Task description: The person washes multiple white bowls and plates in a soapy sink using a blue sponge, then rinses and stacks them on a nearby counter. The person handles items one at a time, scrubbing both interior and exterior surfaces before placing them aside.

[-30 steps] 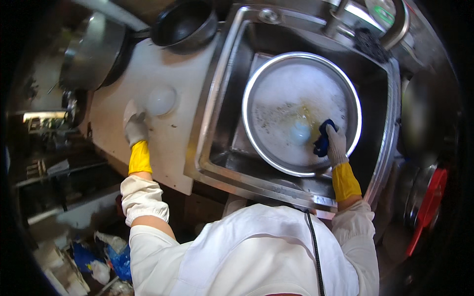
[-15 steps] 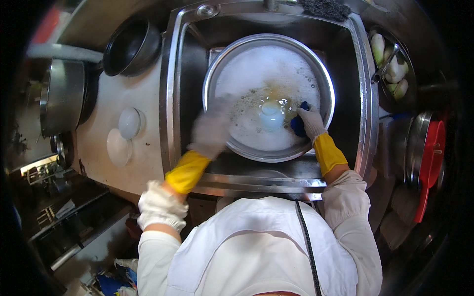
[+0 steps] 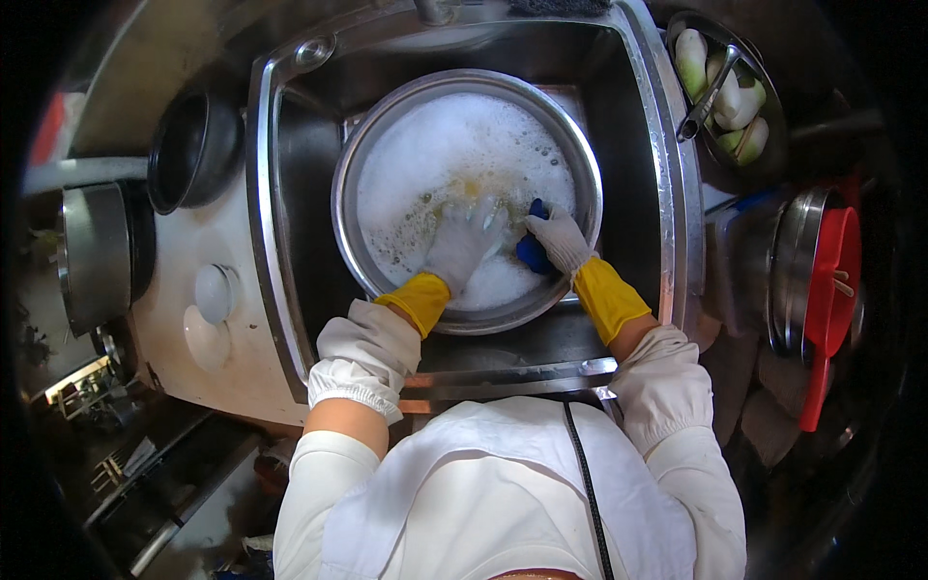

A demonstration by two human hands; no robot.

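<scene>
A round metal basin (image 3: 341,208) of soapy water, covered in white foam (image 3: 416,159), stands in the steel sink. My left hand (image 3: 460,249), in a whitish glove with a yellow cuff, reaches into the suds at the middle with its fingers stretched apart. The foam partly hides the fingertips, and whether they touch anything under the water cannot be seen. My right hand (image 3: 564,239), gloved the same way, is closed around a dark blue scrubbing cloth or sponge (image 3: 532,255) at the basin's right side.
Left of the sink (image 3: 280,319), the counter holds two small white bowls (image 3: 213,293), a black pot (image 3: 188,155) and a large metal pot (image 3: 97,256). At the right are a pan of white-green vegetables (image 3: 692,66) with a metal utensil (image 3: 710,94), and a red strainer (image 3: 829,280) against stacked metal bowls.
My left hand has moved from the basin's left rim into the foam at the middle, where a pale bowl showed before. My right hand keeps the blue cloth. The whole view has shifted.
</scene>
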